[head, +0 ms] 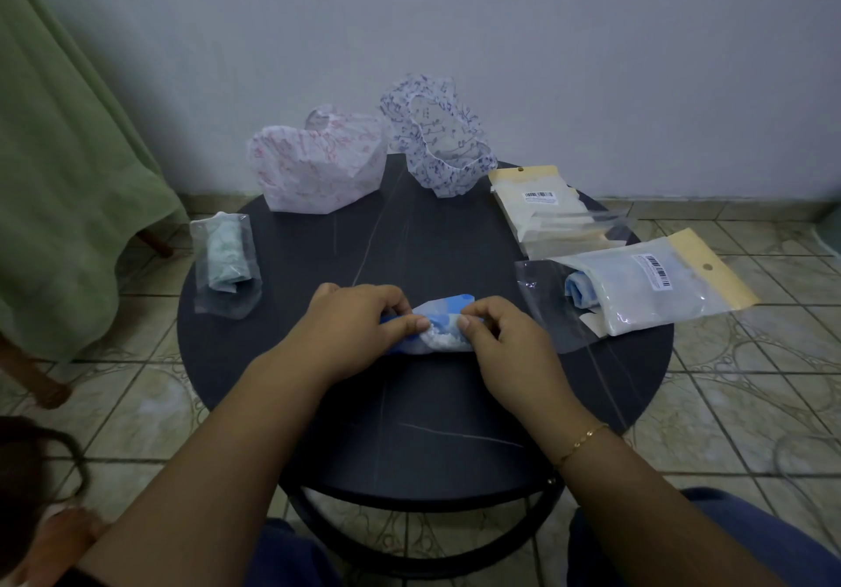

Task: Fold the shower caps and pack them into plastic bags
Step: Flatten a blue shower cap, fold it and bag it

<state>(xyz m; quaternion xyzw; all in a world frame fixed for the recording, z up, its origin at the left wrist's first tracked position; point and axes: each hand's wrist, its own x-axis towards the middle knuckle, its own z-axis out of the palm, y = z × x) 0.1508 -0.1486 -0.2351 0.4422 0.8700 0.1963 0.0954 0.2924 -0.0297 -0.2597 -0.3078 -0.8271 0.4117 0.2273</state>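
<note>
A blue and white shower cap (443, 324), partly folded, lies at the middle of the round dark table (409, 404). My left hand (355, 327) grips its left end and my right hand (500, 336) pinches its right end, thumbs nearly meeting over it. A pink-patterned cap (318, 167) and a purple-patterned cap (437, 140) stand unfolded at the far edge. A green cap sits packed in a clear bag (225, 263) at the left. A bag holding a blue cap (637, 286) lies at the right.
A stack of bags with cardboard headers (546, 208) lies at the far right of the table. A green cloth (59, 154) drapes over furniture on the left. Tiled floor surrounds the table and a pale wall stands behind it.
</note>
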